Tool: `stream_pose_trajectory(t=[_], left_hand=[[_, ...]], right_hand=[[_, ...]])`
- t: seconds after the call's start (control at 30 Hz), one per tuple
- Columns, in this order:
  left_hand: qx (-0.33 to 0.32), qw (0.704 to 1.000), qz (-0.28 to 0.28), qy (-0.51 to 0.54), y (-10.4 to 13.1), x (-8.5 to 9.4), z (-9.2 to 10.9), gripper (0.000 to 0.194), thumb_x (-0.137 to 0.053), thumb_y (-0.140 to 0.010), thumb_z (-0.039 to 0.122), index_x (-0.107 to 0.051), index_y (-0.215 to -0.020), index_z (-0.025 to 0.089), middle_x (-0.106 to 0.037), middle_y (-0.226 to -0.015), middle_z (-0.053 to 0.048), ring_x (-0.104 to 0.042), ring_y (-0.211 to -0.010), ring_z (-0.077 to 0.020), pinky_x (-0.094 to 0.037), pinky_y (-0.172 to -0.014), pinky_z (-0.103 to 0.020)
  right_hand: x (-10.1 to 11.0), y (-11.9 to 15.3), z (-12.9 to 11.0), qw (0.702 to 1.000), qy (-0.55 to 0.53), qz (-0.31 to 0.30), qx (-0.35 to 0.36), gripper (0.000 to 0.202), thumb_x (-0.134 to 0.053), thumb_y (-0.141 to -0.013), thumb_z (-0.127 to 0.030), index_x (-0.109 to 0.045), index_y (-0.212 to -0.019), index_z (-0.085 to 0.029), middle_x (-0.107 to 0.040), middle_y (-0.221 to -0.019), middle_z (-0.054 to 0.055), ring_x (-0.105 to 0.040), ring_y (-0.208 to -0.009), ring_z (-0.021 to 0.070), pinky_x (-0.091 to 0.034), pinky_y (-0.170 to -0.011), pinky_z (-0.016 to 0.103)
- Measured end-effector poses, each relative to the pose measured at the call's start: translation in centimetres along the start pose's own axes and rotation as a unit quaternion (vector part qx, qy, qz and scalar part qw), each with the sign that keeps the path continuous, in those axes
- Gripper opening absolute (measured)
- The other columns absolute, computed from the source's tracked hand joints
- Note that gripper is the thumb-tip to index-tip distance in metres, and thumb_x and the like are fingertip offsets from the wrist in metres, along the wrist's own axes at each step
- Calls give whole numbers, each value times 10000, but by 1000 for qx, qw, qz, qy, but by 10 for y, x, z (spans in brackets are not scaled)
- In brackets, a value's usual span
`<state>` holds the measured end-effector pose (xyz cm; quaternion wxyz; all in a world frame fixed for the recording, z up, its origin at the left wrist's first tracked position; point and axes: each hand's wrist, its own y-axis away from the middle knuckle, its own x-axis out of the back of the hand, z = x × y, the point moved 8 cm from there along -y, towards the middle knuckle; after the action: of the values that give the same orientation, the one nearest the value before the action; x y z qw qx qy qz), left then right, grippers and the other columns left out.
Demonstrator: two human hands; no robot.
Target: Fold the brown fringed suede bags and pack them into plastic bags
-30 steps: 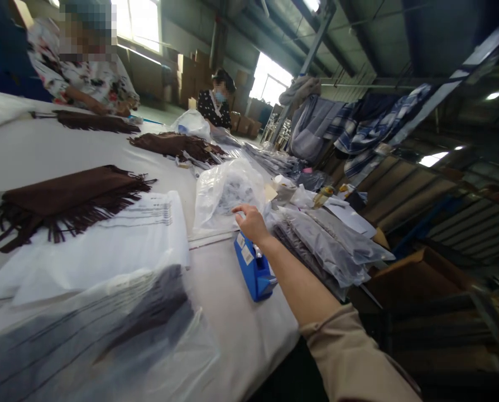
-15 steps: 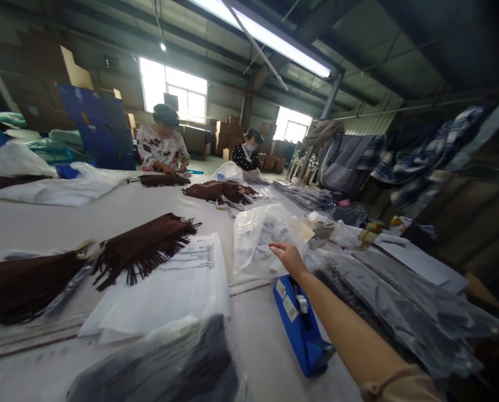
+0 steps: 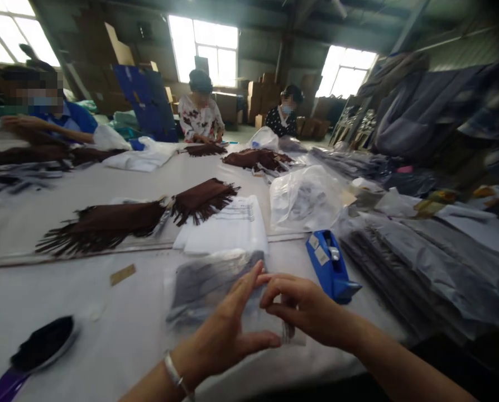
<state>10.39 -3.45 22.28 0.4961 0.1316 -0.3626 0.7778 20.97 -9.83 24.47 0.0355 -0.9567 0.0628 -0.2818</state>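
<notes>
Fingers extended and thumb apart, the left hand point(image 3: 224, 338) spreads over the bagged gray bundle point(image 3: 201, 293); beside it, the right hand point(image 3: 310, 307) curls its fingers, though whether they grip anything cannot be told here. A blue tape dispenser point(image 3: 330, 271) sits just beyond the right hand; brown fringed pieces point(image 3: 115, 223) lie ahead of the left, with co-workers point(image 3: 197, 120) well beyond both hands.

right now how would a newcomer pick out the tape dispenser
On the pale table, find the right hand, then look past it towards the bulging clear bag. The dispenser sits roughly between them. Its solid blue colour and pale labels set it apart from that see-through bag.
</notes>
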Motion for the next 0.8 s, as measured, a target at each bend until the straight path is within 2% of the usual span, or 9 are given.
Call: stream_pose_trajectory(t=[0.07, 0.13, 0.2, 0.27, 0.37, 0.53, 0.6, 0.67, 0.8], left_hand=[[84, 991, -40, 93, 14, -19, -7, 649, -647, -813, 401, -397, -1362, 161, -638, -1118, -87, -601, -1029, -219, -495, -924, -332], [171, 967, -52, 181, 36, -38, -18, 323, -550, -879, 394, -631, -1056, 136, -668, -802, -30, -628, -734, -163, -526, -706, -258], [237, 942, -26, 237, 57, -51, -30, 342, -485, -911, 401, -653, -818, 118, -615, -653, -9, -572, -594, -128, -473, -568, -215], [267, 934, 14, 237, 74, -55, -38, 348, -478, -914, 400, -637, -789, 118, -602, -640, -5, -551, -574, -119, -436, -534, -202], [236, 964, 19, 121, 88, -56, -37, 292, -506, -907, 339, -630, -732, 141, -601, -619, 2, -554, -602, -125, -439, -606, -221], [90, 992, 12, -89, 106, -46, -14, 216, -570, -872, 265, -633, -1062, 184, -673, -912, -54, -599, -883, -198, -471, -843, -326], [49, 983, -3, -180, 116, -42, -13, 442, -609, -843, 267, -511, -1265, 181, -611, -1159, -102, -515, -1131, -274, -429, -968, -426], [28, 965, -6, -259, 125, -37, -20, 518, -587, -835, 177, -436, -1330, 153, -524, -1299, -133, -395, -1271, -317, -396, -1015, -491], [15, 954, 80, -289, 131, -18, -33, 395, -412, -844, 21, -528, -1210, 114, -624, -1163, -120, -514, -1180, -243, -475, -970, -431]], right_hand=[[-12, 11, -10, 999, 2, 22, 34, 144, -575, -850, -237, -660, -961, -270, -606, -955, 18, -583, -677, 88, -485, -592, 204], [-12, 20, 2, 995, -42, 86, 17, 264, -582, -852, -278, -606, -1115, -290, -601, -921, 11, -554, -591, 75, -487, -560, 210], [-18, 27, 26, 983, -119, 139, -24, 434, -588, -848, -345, -491, -1268, -294, -609, -995, 21, -584, -679, 100, -512, -645, 237], [-38, 34, 51, 969, -189, 142, -68, 506, -594, -836, -403, -458, -1303, -263, -617, -1065, 39, -599, -867, 150, -506, -793, 284], [-70, 50, 79, 945, -252, 157, -134, 378, -623, -805, -441, -619, -1090, -193, -655, -906, 40, -598, -855, 177, -495, -798, 289], [-62, 88, 101, 861, -332, 334, -194, 365, -632, -776, -497, -614, -1012, -219, -526, -594, -53, -450, -463, 85, -381, -425, 190], [-65, 92, 97, 880, -325, 284, -201, 389, -670, -743, -482, -609, -1020, -215, -489, -551, -68, -378, -397, 68, -293, -358, 184], [-84, 90, 86, 924, -279, 167, -200, 352, -663, -754, -463, -620, -984, -200, -491, -533, -63, -376, -398, 71, -288, -366, 192], [-135, 70, 58, 991, -65, -15, -114, 271, -529, -869, -425, -637, -804, -186, -607, -655, 2, -543, -604, 132, -444, -576, 243]])
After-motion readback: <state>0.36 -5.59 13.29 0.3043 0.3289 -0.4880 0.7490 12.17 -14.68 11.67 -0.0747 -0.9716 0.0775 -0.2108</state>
